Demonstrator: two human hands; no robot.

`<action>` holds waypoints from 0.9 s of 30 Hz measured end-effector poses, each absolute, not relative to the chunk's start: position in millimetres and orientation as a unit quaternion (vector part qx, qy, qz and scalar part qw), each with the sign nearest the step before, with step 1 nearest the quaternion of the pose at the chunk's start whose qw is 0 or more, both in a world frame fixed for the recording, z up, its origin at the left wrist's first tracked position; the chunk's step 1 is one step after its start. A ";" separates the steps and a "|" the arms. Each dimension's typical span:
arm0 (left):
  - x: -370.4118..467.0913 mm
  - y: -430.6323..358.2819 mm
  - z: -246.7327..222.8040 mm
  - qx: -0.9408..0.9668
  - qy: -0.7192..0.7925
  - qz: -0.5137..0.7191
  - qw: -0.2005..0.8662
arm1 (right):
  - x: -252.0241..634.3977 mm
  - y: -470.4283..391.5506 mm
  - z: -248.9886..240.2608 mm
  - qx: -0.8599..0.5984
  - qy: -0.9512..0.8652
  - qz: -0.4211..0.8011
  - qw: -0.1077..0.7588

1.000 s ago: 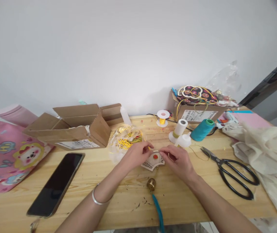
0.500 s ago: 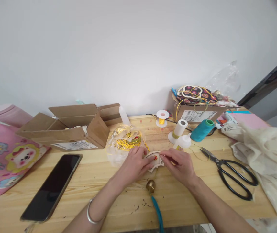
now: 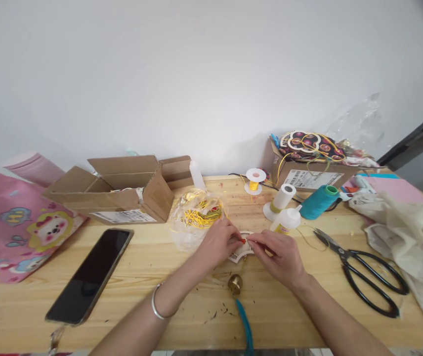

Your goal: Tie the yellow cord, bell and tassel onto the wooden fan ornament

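Observation:
A pale fan-shaped piece with a cut-out pattern point(image 3: 236, 255) lies between my hands, partly hidden by them. The fingertips of my left hand point(image 3: 222, 242) are pinched at a small red ornament point(image 3: 243, 241) over this piece. My right hand point(image 3: 278, 253) is closed in a pinch at the piece's right side; what its fingertips hold is too small to make out. Below the piece, toward me, a brass bell point(image 3: 235, 284) rests on the table, with a teal tassel point(image 3: 246, 329) running from it to the front edge.
Behind my left hand sits a plastic bag of yellow cords point(image 3: 184, 232). A glue bottle point(image 3: 287, 219), a white spool point(image 3: 284, 197) and a teal thread cone point(image 3: 318, 202) stand beyond my right hand. Black-handled scissors point(image 3: 363, 269) lie right, a phone point(image 3: 91, 274) left. Cardboard boxes point(image 3: 163, 198) line the wall.
My left fingers have drawn together at the red ornament, where the thumb lay flatter on the piece before. My right hand keeps its pinch. The whole view has shifted slightly.

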State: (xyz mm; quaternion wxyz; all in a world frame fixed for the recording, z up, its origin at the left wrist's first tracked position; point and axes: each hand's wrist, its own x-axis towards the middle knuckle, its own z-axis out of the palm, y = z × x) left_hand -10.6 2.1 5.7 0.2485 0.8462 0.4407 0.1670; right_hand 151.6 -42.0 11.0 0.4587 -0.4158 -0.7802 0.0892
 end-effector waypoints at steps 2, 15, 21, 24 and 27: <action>-9.1 3.4 8.0 0.842 0.446 0.162 0.257 | 152.0 -41.7 11.0 -0.415 -0.781 0.085 0.458; -99.6 26.3 35.6 0.768 0.599 0.101 0.203 | 148.5 -42.0 7.7 -0.412 -0.795 0.083 0.437; -76.7 40.2 29.6 0.808 0.584 0.078 0.033 | 149.6 -38.8 4.1 -0.411 -0.796 0.083 0.437; -70.3 44.9 26.6 0.806 0.588 0.070 -0.022 | 151.7 -37.4 6.8 -0.419 -0.785 0.078 0.449; -73.3 46.5 26.4 0.802 0.591 0.086 0.014 | 152.0 -37.0 7.5 -0.421 -0.784 0.075 0.450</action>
